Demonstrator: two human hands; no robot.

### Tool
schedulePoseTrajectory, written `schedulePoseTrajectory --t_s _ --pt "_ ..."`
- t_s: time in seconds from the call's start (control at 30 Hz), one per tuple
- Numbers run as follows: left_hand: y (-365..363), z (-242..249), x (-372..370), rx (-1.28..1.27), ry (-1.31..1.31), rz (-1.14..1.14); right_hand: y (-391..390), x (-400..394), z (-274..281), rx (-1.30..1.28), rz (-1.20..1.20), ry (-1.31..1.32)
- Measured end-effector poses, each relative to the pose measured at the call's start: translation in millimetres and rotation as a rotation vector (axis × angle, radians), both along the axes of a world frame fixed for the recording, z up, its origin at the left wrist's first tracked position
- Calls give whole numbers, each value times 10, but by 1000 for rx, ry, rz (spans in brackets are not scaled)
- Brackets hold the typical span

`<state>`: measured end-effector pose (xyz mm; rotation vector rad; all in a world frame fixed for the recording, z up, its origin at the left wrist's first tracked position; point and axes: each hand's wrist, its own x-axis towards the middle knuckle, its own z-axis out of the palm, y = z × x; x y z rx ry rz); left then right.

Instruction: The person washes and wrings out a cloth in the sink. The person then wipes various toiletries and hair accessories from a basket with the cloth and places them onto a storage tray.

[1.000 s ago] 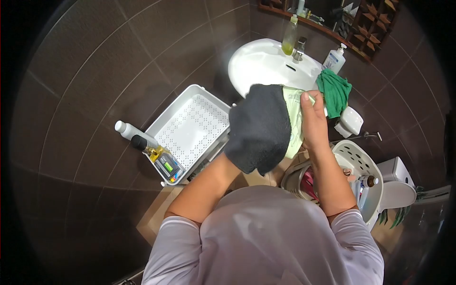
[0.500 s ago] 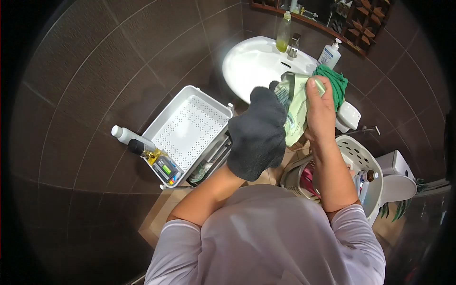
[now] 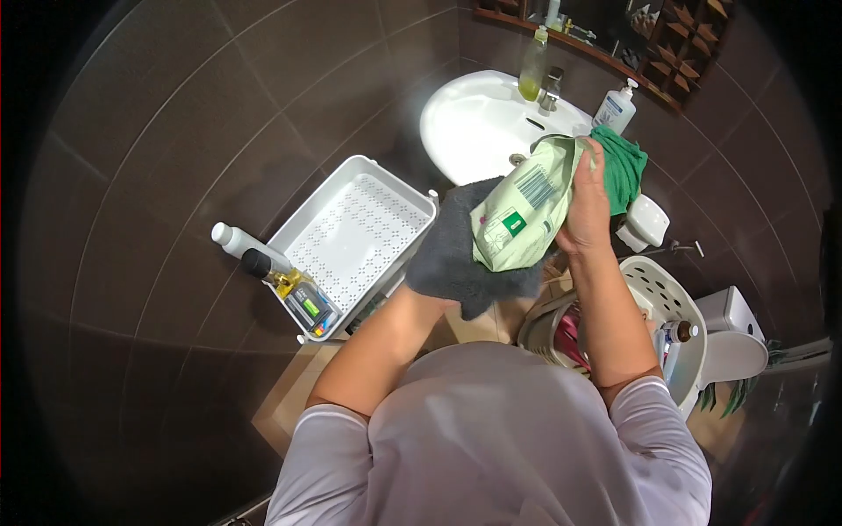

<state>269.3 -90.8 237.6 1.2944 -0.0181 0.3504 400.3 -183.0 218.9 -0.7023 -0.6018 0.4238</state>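
Note:
My left hand (image 3: 428, 298) is mostly hidden beneath a dark grey cloth (image 3: 443, 254), which drapes over the palm and fingers. On that cloth rests a light green soft plastic pack (image 3: 526, 210), tilted, with a barcode and a small dark green label facing up. Its kind cannot be read; it resembles a wipes packet. My right hand (image 3: 589, 202) grips the upper right side of the pack, thumb near its top end. Just beyond that hand, a green cloth (image 3: 621, 171) hangs at the basin's right edge.
A white basin (image 3: 456, 123) carries a pump bottle of yellow-green liquid (image 3: 532, 66) and a white pump bottle (image 3: 616, 107). Left stands a white perforated tray cart (image 3: 351, 237) with bottles at its near side. A laundry basket (image 3: 653, 280) and a toilet (image 3: 732, 351) are at right.
The pack has turned and come down onto the grey cloth, so its barcode side now faces up. The left hand has rotated, spreading the cloth beneath it.

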Motion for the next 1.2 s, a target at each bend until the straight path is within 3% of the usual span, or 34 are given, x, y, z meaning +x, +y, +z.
schedulePoseTrajectory --t_s 0.1,0.13,0.23,0.27,0.3,0.37,0.47,0.6,0.73,0.87,0.93,0.97,1.0,1.07,1.2 --pt "16 -202 19 102 -66 133 86 36 -78 -146 -127 -79" --pt "23 -177 27 328 -55 200 82 45 -102 -145 -128 -79" --pt "47 -63 0 1149 -19 474 4 -40 -60 -477 -276 -342" --pt "60 -27 -29 1357 -3 554 -22 -106 -2 -479 -277 -339" --pt "56 -33 -28 1531 14 625 -44 -161 48 -326 -132 -136" --pt "55 -15 -24 1684 43 685 -96 -224 76 -91 141 143" --pt "36 42 -29 1782 53 698 -29 -217 98 -117 175 251" --pt "40 91 -55 1976 -39 613 40 -72 -37 -69 9 490" --pt "128 175 -58 1902 -40 717 32 -187 -40 -111 -83 388" --pt "140 270 45 1527 -34 731 44 -345 78 -148 -79 358" --pt "77 404 59 1341 -27 736 110 -439 -5 -287 -159 51" --pt "-154 496 50 1052 192 628 114 -517 23 -310 -198 -79" --pt "-97 368 75 1052 195 632 114 -518 15 -309 -193 -79" --pt "78 1 150 1091 -72 407 100 -504 -27 -269 -163 -121" --pt "205 96 45 1271 52 420 99 -489 -108 -254 -125 75"
